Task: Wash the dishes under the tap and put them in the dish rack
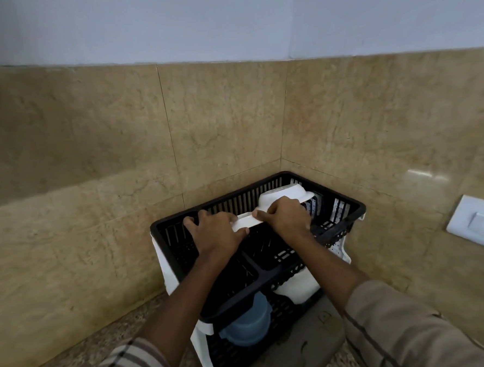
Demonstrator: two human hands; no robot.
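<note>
Beige stone wall tiles [90,136] meet in a corner behind a speckled bench [62,364], with pale painted wall above them. At the near left edge of the view a striped sleeve [132,363] leads up a bare forearm to the left hand [214,236], which is over the upper tier of a two-tier dish rack [164,226] standing in the bench's far corner. The rack has black slotted baskets on a white frame. The left hand's fingers are curled and it grips the left end of a white plate [244,221], thumb on the near side. The plate is held edge-up across the back part of the upper basket, spanning the gap between the two hands. In the lower basket, below and towards the front, sits a blue plastic container [248,324], and just right of it a white dish [298,287] whose kind cannot be told. The right hand [287,217] grips the plate's right end, fingers bent over the top edge. Just behind that hand a white bowl [289,194] lies upside down in the upper basket's far right corner. On the bench beside the rack's front right lies a flat grey object [310,346], next to a tan sleeve [400,329]. Further right, a white switch and socket plate [478,222] is set in the wall.
</note>
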